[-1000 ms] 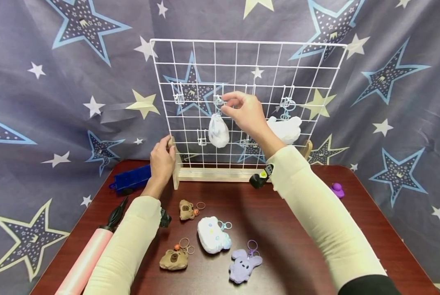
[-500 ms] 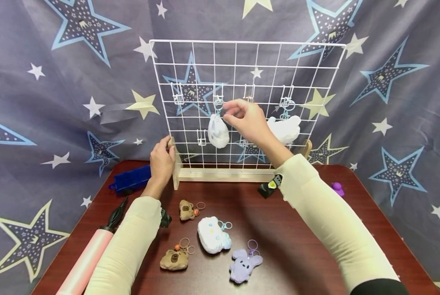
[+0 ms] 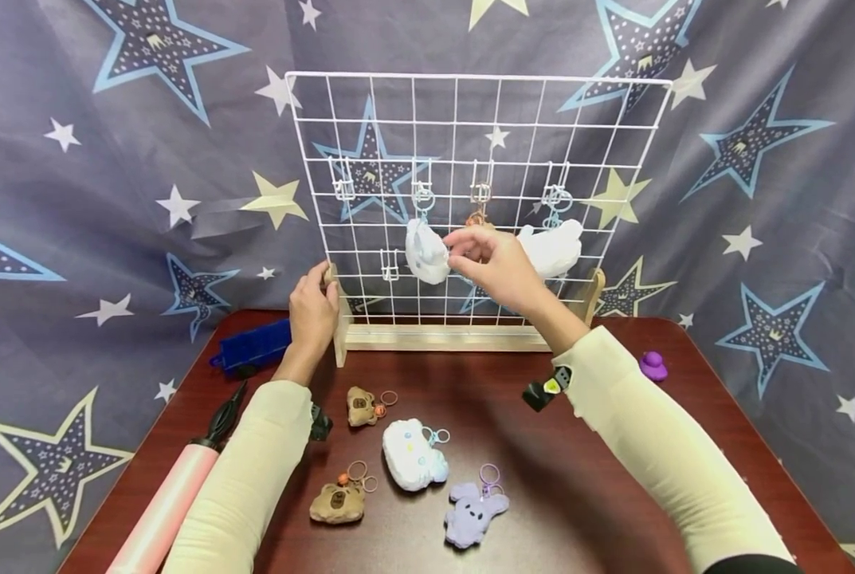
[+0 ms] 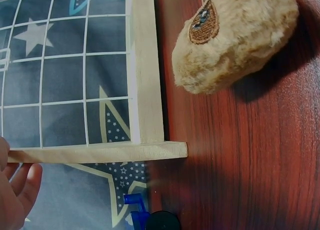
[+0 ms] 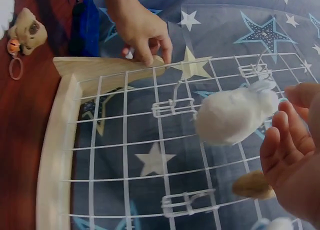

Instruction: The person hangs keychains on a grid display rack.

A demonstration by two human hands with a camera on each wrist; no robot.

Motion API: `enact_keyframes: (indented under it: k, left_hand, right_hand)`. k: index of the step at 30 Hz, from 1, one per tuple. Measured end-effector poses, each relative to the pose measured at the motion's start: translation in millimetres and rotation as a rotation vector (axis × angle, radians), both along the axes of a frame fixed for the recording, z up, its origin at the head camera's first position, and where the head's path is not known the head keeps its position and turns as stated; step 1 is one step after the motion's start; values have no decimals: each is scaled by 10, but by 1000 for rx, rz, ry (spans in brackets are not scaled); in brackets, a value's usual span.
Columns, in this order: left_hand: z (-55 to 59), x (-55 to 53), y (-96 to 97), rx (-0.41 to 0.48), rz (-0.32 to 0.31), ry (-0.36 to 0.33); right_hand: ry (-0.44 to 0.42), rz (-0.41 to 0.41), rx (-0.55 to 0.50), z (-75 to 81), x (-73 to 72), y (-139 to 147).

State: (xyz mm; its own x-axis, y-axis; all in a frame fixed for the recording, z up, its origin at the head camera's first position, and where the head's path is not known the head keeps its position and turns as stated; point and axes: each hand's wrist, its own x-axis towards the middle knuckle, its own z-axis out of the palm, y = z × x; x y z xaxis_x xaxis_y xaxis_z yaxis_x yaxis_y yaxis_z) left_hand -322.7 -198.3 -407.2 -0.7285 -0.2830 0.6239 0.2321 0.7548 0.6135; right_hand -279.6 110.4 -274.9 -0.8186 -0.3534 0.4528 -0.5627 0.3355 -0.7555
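My left hand (image 3: 315,311) grips the left wooden post (image 4: 100,153) of a white wire grid rack (image 3: 456,123). From a rack hook hangs a white plush keychain (image 3: 425,252) on a light-blue ring (image 3: 423,201). Thumb and fingertips of my right hand (image 3: 495,263) pinch its right edge; the right wrist view shows them at the end of the plush. Behind that hand hangs a brown plush keychain (image 5: 252,185), mostly hidden in the head view. Another white plush keychain (image 3: 554,249) hangs further right, partly covered by the hand.
On the table lie two brown bear keychains (image 3: 361,406), a white plush keychain (image 3: 414,456) and a lavender bunny keychain (image 3: 474,514). A pink pump (image 3: 165,510) and a blue toy wagon (image 3: 255,348) are at left, a purple duck (image 3: 653,366) at right.
My right hand has come down and slightly right, from the ring to the side of the hanging white plush, which has turned a little. My left hand stays on the post.
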Motion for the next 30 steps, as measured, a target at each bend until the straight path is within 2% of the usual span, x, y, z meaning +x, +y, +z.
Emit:
enact_keyframes:
  k: [18,26,30]
  left_hand:
    - [13,-6,5,-3,2,10]
    - [23,3,11,0,-7,-1]
    - [18,1,10,0,0,6]
  right_hand:
    - [-84,100,120,-742,116,127]
    - [-109,110,203,-1090,163,144]
    - [-149,161,214,-1272,196,156]
